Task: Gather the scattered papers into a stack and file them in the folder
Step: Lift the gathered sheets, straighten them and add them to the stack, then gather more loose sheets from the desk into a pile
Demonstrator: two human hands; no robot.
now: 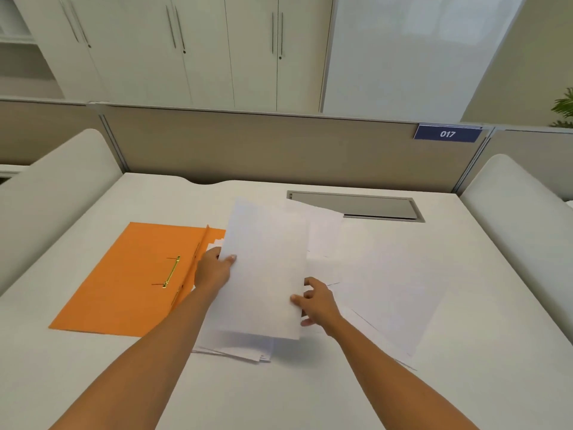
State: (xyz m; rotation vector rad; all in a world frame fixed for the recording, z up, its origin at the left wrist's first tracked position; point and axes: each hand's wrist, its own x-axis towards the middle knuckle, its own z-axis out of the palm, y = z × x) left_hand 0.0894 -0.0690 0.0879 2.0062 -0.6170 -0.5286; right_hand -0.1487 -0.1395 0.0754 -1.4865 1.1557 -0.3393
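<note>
A white sheet of paper [263, 268] is held a little above the desk by both hands. My left hand [214, 268] grips its left edge and my right hand [316, 301] grips its lower right edge. Under it lies an untidy stack of papers [235, 349], its corners sticking out at the near side. More loose white sheets [387, 290] are spread to the right. An open orange folder [133, 274] with a gold fastener [172, 271] lies flat at the left, its right half partly covered by the papers.
The white desk [279, 392] is bounded by a beige partition [248, 144] at the back, carrying a blue 017 label [447, 133]. A grey cable hatch [356, 206] sits at the back right. White curved side panels [55, 187] flank the desk.
</note>
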